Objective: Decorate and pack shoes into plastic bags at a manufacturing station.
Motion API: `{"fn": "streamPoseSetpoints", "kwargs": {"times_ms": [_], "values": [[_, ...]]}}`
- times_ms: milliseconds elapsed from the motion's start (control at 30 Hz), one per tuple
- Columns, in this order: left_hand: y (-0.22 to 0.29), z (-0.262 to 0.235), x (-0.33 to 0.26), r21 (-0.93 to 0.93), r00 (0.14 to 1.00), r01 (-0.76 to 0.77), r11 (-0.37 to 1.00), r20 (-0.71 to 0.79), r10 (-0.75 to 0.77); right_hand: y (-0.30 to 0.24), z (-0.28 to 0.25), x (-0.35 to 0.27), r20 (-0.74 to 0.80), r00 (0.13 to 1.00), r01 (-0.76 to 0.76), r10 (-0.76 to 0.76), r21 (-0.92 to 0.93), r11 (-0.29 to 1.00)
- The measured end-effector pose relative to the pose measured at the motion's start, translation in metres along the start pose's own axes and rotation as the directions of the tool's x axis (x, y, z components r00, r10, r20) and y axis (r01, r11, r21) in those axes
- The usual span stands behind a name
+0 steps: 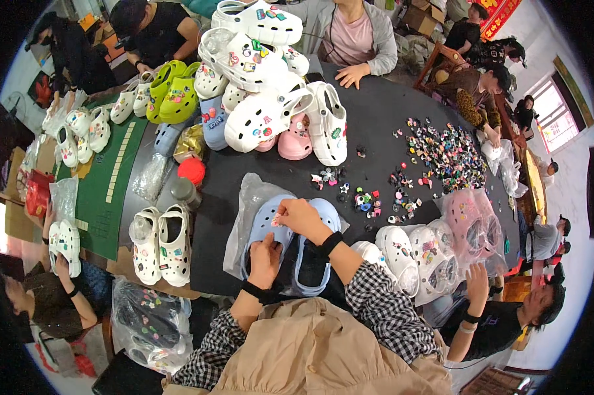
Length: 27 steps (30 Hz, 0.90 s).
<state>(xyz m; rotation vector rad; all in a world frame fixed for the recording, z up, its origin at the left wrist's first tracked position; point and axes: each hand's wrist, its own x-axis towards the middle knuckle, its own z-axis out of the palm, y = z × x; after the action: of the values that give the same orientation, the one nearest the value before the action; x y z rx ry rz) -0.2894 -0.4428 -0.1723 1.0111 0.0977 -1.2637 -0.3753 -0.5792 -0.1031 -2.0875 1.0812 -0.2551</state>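
Note:
Directly in front of me, a pair of light blue clogs lies side by side on the black table: the left clog (265,209) and the right clog (327,214). My right hand (302,218) reaches across to the left clog's toe, fingers pinching a small pinkish shoe charm (275,221) against its holed top. At that clog's opening, my left hand (265,262) is closed on the shoe, thumb pointing up toward the charm. My left hand partly hides the heel part, and my right hand covers some of the right clog. Beneath the left clog lies a clear plastic bag (238,217).
A pile of charms (445,158) spreads at right, with smaller clusters nearer. Stacked clogs (261,118) rise ahead. White clogs (162,243) stand left, beside a jar (186,192) and red round thing (191,171). Bagged clogs (468,220) lie right. Co-workers sit around.

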Motion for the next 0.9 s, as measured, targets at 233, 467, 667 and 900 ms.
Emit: {"fn": "streamPoseSetpoints", "kwargs": {"times_ms": [233, 467, 667, 900], "values": [[0.008, 0.02, -0.016, 0.024, 0.998, -0.039, 0.999, 0.055, 0.038, 0.011, -0.008, 0.011, 0.172, 0.985, -0.007, 0.001, 0.034, 0.999], [0.002, 0.009, -0.012, 0.02, 0.99, -0.081, 0.996, 0.114, 0.079, 0.001, -0.003, 0.004, 0.111, 0.994, 0.012, -0.006, -0.053, 0.999], [-0.002, 0.013, -0.014, 0.002, 0.995, -0.083, 0.997, 0.047, 0.083, 0.0, -0.003, 0.004, 0.104, 0.994, -0.005, 0.017, -0.113, 0.994], [0.0, 0.02, -0.019, -0.061, 0.997, 0.008, 0.998, 0.072, -0.003, 0.003, -0.01, 0.008, 0.198, 0.979, 0.101, -0.044, -0.288, 0.952]]}}
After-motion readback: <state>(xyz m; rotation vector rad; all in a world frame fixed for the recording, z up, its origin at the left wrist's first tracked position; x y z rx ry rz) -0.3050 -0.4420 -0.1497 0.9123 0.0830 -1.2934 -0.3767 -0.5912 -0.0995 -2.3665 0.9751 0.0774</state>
